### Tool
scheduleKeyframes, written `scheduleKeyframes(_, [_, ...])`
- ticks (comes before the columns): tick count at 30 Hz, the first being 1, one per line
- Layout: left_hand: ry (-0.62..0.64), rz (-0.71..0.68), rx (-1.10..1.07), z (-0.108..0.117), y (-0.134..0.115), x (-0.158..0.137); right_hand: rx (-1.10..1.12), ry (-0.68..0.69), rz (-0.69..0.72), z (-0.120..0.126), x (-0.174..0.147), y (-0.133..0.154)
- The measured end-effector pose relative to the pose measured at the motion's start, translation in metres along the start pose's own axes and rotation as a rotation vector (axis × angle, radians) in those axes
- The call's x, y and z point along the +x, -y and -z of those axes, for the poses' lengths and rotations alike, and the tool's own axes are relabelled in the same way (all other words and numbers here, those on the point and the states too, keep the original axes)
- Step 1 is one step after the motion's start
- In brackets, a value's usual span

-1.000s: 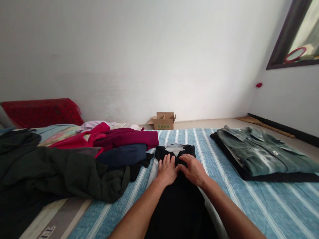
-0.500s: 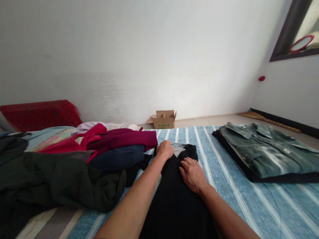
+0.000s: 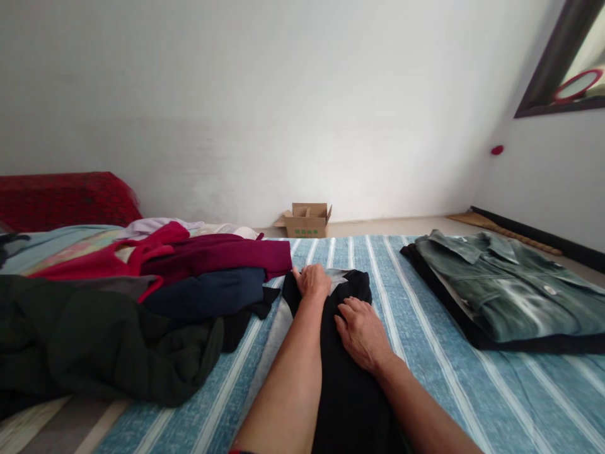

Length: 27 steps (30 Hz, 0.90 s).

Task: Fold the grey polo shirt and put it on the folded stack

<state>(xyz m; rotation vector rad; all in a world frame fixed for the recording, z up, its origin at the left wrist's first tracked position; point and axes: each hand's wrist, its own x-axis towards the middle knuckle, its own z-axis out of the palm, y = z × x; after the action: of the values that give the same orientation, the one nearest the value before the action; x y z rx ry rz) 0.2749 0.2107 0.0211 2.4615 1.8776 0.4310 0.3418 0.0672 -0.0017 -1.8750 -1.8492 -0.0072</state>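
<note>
A black garment with a light grey inner side lies lengthwise in front of me on the blue striped bedsheet. My left hand is at its far end, beside the collar-like grey patch, with fingers curled down on the cloth and the fingertips hidden. My right hand rests on the black cloth a little nearer and to the right, fingers loosely spread and holding nothing. Grey fabric shows along the garment's left side, partly covered by my left forearm.
Left of the garment is a loose heap with a dark green garment, a navy one and a maroon one. A folded grey-green denim jacket lies on black clothing at right. A cardboard box stands by the wall.
The garment's left side has spread out to the left, showing more grey fabric. My left hand has turned slightly, its thumb now out to the left. My right hand stays on the cloth.
</note>
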Motion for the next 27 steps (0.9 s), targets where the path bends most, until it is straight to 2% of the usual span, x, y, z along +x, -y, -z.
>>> scheduleKeyframes(14, [0.088, -0.005, 0.000, 0.004, 0.007, 0.004, 0.031, -0.011, -0.005, 0.001, 0.001, 0.000])
scheduleKeyframes(27, [0.069, -0.065, -0.029, -0.002, 0.005, 0.012, 0.030, -0.052, -0.006, -0.001, 0.003, -0.001])
